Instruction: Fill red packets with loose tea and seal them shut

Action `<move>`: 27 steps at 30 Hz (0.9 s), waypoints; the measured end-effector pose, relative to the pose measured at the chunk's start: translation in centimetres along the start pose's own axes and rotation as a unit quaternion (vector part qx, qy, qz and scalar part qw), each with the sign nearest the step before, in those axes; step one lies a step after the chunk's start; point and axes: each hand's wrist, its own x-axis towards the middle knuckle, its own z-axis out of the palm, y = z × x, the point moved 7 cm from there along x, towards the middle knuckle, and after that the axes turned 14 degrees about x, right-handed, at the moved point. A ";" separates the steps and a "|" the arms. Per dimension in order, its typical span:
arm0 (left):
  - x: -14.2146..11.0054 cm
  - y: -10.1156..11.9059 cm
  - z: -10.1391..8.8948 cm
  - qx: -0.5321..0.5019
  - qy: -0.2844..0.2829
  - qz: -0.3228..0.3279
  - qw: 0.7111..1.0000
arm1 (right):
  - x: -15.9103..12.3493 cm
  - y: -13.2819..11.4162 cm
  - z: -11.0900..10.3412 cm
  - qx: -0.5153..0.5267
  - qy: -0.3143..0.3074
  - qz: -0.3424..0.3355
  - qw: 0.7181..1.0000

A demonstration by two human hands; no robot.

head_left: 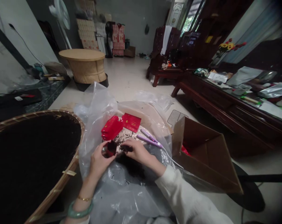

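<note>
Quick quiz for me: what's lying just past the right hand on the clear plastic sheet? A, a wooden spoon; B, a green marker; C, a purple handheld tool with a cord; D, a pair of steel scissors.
C: a slim purple tool with a thin cord lies on the plastic sheet just beyond the right hand, near the red packets.

No text can be read anywhere. The red packets [119,126] carry gold print, too small and blurred to make out. The stacked boxes [118,39] are likewise illegible.
</note>
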 end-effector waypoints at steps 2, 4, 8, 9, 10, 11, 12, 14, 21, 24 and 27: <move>-0.1 0.8 0.5 0.005 0.003 0.028 1.000 | 0.3 -2.5 -2.4 0.045 0.026 -0.027 0.998; -0.2 1.1 0.9 0.009 0.013 0.036 0.999 | 0.8 -5.0 -3.4 0.045 0.005 -0.049 0.998; -0.4 0.8 1.6 0.000 0.026 0.027 0.999 | 1.8 -7.1 -2.7 -0.023 -0.043 -0.045 0.998; -0.5 0.6 1.7 -0.003 0.024 0.025 0.999 | 2.0 -7.0 -2.4 -0.040 -0.046 -0.038 0.997; -0.5 0.5 1.8 -0.004 0.021 0.024 0.999 | 2.1 -6.9 -2.0 -0.053 -0.046 -0.033 0.997; -0.5 0.4 1.8 -0.002 0.018 0.022 1.000 | 2.1 -6.7 -1.8 -0.063 -0.042 -0.029 0.997; -0.6 0.3 1.9 0.001 0.015 0.021 1.000 | 2.1 -6.5 -1.6 -0.070 -0.035 -0.024 0.997; -0.6 0.3 1.9 0.007 0.009 0.023 1.000 | 2.0 -6.0 -1.4 -0.075 -0.019 -0.013 0.997; -0.9 0.9 1.7 0.056 0.037 0.024 0.997 | 2.5 -4.8 -0.5 -0.112 0.007 0.032 0.993; -1.1 0.8 1.9 0.083 0.059 0.029 0.994 | 2.7 -5.0 0.5 -0.154 -0.015 0.033 0.987; -1.3 0.7 1.9 0.118 0.089 0.055 0.987 | 2.7 -6.0 0.9 -0.137 -0.021 0.012 0.990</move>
